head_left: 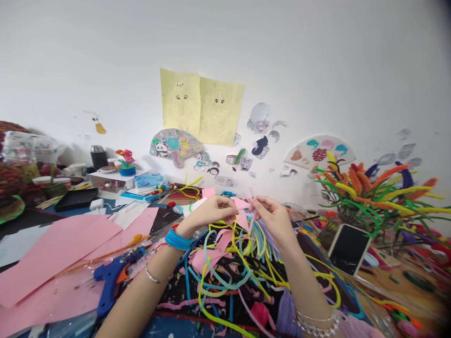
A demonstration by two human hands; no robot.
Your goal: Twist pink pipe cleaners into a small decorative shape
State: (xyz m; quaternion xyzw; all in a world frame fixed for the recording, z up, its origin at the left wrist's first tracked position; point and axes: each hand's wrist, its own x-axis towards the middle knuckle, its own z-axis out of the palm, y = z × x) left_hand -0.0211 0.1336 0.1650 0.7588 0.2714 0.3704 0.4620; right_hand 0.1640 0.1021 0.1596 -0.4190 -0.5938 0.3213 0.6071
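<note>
Over the middle of the cluttered table, my left hand (219,210) and my right hand (270,215) are close together with their fingertips pinched. Between them is a pale lilac pipe cleaner (251,219), bent so that parts of it cross near my right fingertips. One thin length reaches across to my left fingers; its end there is hidden. Pink paper pieces (243,220) show just behind and below the fingers. Beneath both hands lies a tangled heap of yellow, blue and mint pipe cleaners (225,281).
A blue glue gun (114,277) lies left of my left forearm, near large pink paper sheets (63,249). At right, a phone (349,249) leans before a bunch of pipe-cleaner flowers (369,188). A dark thermos (99,158) and a black tray (76,199) stand back left.
</note>
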